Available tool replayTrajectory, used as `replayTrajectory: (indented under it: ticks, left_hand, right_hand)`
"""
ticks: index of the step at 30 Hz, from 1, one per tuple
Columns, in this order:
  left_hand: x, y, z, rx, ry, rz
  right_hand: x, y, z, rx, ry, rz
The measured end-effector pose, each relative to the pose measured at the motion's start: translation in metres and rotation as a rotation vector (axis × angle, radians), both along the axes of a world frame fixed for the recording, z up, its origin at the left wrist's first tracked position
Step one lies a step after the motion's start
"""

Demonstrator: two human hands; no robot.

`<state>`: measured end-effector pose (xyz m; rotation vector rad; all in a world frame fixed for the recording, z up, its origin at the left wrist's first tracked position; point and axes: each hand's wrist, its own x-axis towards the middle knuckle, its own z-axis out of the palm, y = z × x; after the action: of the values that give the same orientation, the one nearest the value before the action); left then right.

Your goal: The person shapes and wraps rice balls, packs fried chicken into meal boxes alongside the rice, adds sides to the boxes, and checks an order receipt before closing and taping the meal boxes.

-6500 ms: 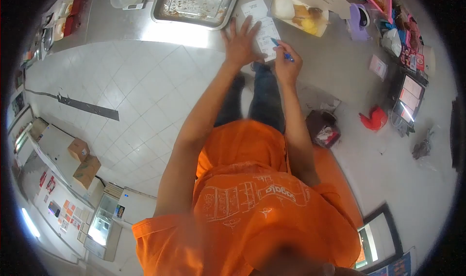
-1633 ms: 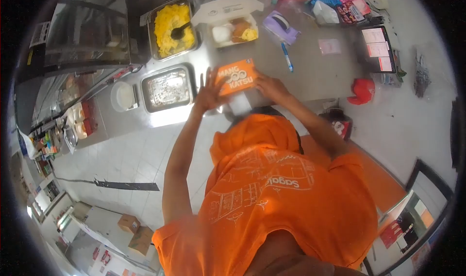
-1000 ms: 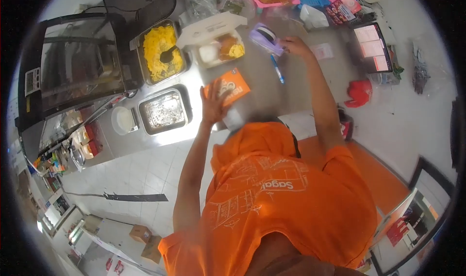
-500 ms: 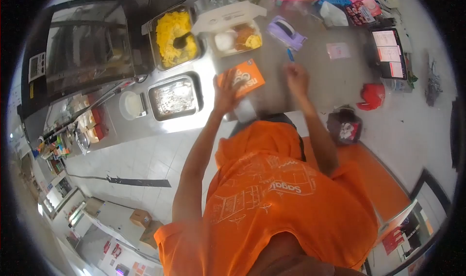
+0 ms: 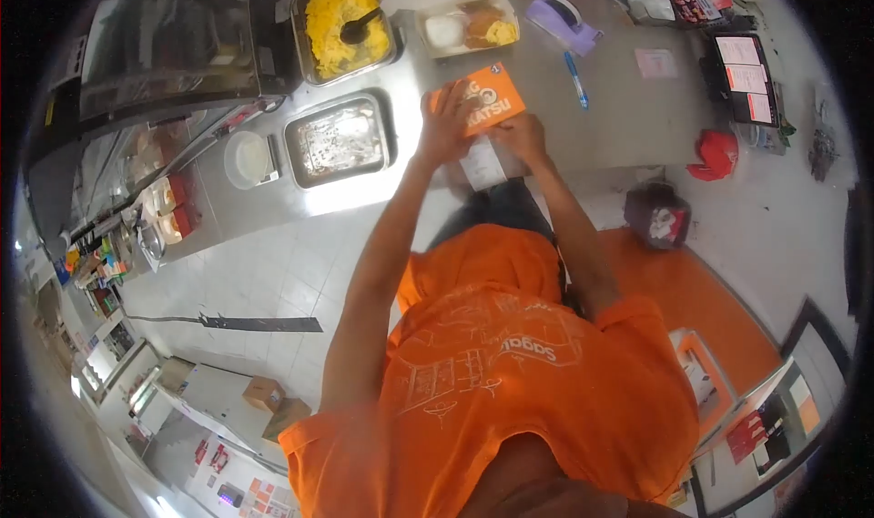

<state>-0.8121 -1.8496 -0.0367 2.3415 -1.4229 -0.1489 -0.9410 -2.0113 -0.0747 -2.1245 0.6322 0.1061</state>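
Observation:
An orange food box (image 5: 494,99) with white lettering sits near the front edge of the steel counter. My left hand (image 5: 444,125) holds its left side, fingers spread over the top. At the near right corner, my right hand (image 5: 522,139) grips the box with bent fingers; the fingertips are partly hidden. A white paper slip (image 5: 482,165) hangs at the counter edge between my wrists. To the right lies a blue pen (image 5: 575,79). Behind is an open food box (image 5: 467,28) with rice, a brown fried piece and yellow egg in it.
A steel pan of yellow scrambled egg (image 5: 342,26) with a black spoon stands at back left. Nearer are a stained steel tray (image 5: 337,140) and a white tub (image 5: 247,160). A purple tape dispenser (image 5: 563,22), pink slip (image 5: 655,63) and tablet (image 5: 745,79) are rightward.
My right hand has left the blue pen, which now lies on the counter, and has come left to the orange box. My left hand stays on the box. The view has shifted.

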Motion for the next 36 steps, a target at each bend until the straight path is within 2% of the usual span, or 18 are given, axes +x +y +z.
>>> replayTrajectory:
  ticks: [2, 5, 8, 10, 12, 14, 17, 19, 20, 21, 22, 24, 25, 28, 30, 33, 35, 36]
  left_hand:
    - [-0.002, 0.0, 0.005, 0.013, 0.104, 0.033]
    - [0.009, -0.001, 0.003, -0.014, 0.148, 0.007]
    - [0.041, -0.011, -0.023, 0.009, 0.11, -0.028]
    - [0.072, -0.019, -0.029, -0.013, 0.049, 0.054]
    - [0.101, -0.058, 0.054, -0.352, -0.111, 0.282]
    - [0.137, -0.094, 0.09, -0.357, -0.314, 0.389]
    - [0.169, -0.119, 0.093, 0.099, -0.157, 0.332]
    - [0.17, -0.125, 0.095, 0.373, 0.132, 0.207]
    - [0.164, -0.125, 0.095, 0.517, 0.274, 0.159]
    - [0.155, -0.124, 0.094, 0.662, 0.404, 0.127]
    - [0.152, -0.116, 0.085, 0.563, 0.267, 0.089]
    - [0.144, -0.094, 0.042, 0.369, -0.001, 0.0]
    - [0.148, -0.091, 0.014, 0.175, 0.0, 0.077]
    - [0.154, -0.093, 0.022, 0.161, -0.052, 0.089]
    - [0.161, -0.098, 0.036, 0.153, 0.113, 0.105]
    - [0.165, -0.098, 0.054, 0.224, 0.269, 0.137]
    - [0.157, -0.092, 0.052, 0.216, 0.296, 0.151]
    - [0.148, -0.084, 0.035, 0.17, 0.288, 0.155]
  right_hand:
    - [0.008, -0.012, -0.01, -0.225, -0.075, 0.14]
    - [0.008, -0.022, 0.015, -0.362, 0.12, 0.24]
    - [0.025, -0.06, 0.064, -0.16, -0.005, 0.098]
    - [0.075, -0.094, 0.095, -0.261, -0.189, -0.012]
    - [0.133, -0.116, 0.134, -0.443, -0.633, -0.06]
    - [0.193, -0.142, 0.136, -0.604, -0.796, -0.025]
    - [0.224, -0.163, 0.121, -0.694, -0.621, 0.183]
    - [0.215, -0.173, 0.113, -0.476, -0.158, 0.487]
    - [0.209, -0.164, 0.127, -0.435, 0.121, 0.588]
    - [0.2, -0.158, 0.13, -0.472, 0.164, 0.653]
    - [0.191, -0.152, 0.133, -0.508, 0.204, 0.719]
    - [0.163, -0.154, 0.091, -0.715, -0.189, 0.769]
    - [0.169, -0.158, 0.076, -0.707, -0.213, 0.766]
    - [0.186, -0.166, 0.06, -0.587, -0.232, 0.771]
    - [0.195, -0.171, 0.077, -0.39, -0.174, 0.804]
    - [0.221, -0.189, 0.079, -0.252, 0.166, 0.914]
    - [0.217, -0.191, 0.075, -0.13, 0.062, 0.906]
    - [0.207, -0.184, 0.074, -0.172, -0.005, 0.873]
